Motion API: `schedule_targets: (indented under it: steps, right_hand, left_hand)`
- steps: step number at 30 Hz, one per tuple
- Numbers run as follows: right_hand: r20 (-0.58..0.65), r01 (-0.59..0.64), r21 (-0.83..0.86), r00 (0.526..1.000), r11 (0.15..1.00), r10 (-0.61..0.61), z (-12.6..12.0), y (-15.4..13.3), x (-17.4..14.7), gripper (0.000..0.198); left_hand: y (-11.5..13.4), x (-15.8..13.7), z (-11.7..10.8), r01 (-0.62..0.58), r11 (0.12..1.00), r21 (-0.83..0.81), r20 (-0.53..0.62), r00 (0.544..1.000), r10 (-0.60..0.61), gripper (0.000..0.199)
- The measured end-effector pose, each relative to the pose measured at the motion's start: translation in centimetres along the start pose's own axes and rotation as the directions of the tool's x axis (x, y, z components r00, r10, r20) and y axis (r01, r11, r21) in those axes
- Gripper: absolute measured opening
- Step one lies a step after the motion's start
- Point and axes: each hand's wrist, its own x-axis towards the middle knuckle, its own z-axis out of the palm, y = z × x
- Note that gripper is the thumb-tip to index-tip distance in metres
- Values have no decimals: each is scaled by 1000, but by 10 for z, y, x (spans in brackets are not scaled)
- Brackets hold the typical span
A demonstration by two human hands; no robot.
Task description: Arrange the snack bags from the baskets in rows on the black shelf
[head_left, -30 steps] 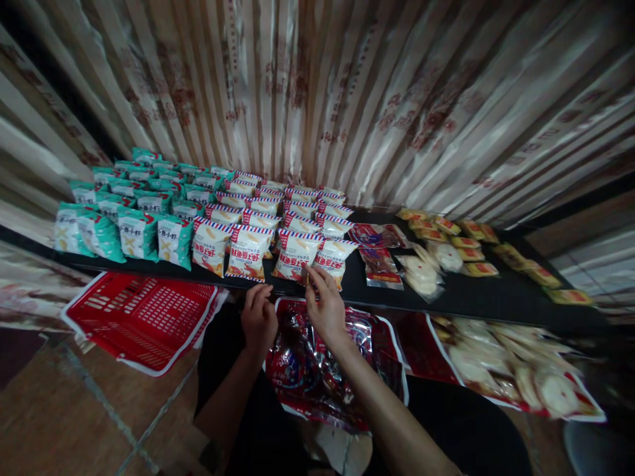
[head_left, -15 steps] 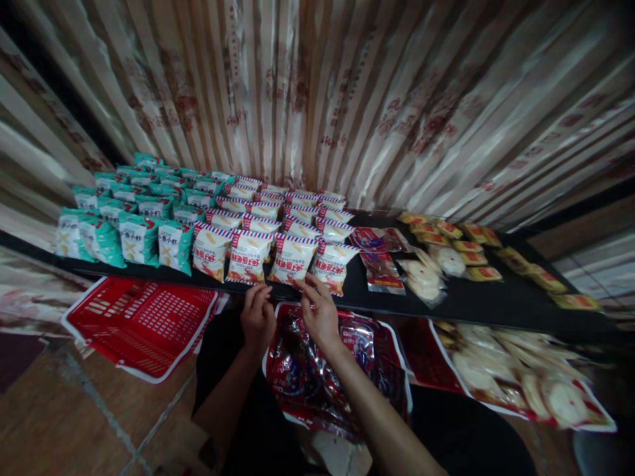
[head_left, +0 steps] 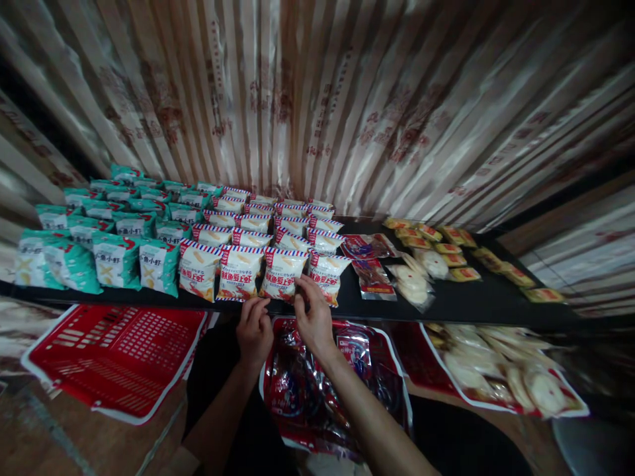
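White snack bags (head_left: 241, 271) with blue-and-red striped tops stand in rows on a black shelf (head_left: 317, 317). My right hand (head_left: 315, 318) is at the lower right side of the third front bag (head_left: 282, 272), its thumb and forefinger closed on that edge. The fourth front bag (head_left: 327, 274) is partly behind these fingers. My left hand (head_left: 254, 334) has curled fingers pressed together, tips against the lower left corner of the third bag, just over the shelf's front edge. Teal snack bags (head_left: 118, 260) stand in rows to the left.
Flat red packets (head_left: 373, 277), clear-wrapped pale food (head_left: 413, 283) and small yellow packs (head_left: 465, 274) lie rightward. Below the shelf are a red basket (head_left: 143, 390), a basket of dark red packets (head_left: 404, 390) and a basket of pale packets (head_left: 469, 396). A patterned curtain (head_left: 278, 99) hangs behind.
The view has shifted, so the shelf goods sit further left and the front bags lower. Both hands stay at the third front bag, the right fingers now nearer its lower right side.
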Motion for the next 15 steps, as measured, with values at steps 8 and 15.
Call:
schedule_targets:
  steps: [8,15]
  right_hand:
    - [-106,105,-169,987,980,-124,-32,-6,30,30]
    - [136,208,-459,977,864,-163,-47,-17,121,29]
  left_hand:
    - [-2,3,1,-16,1000,2,16,1000,16,32]
    - [0,3,1,2,1000,28,45,999,-4,31]
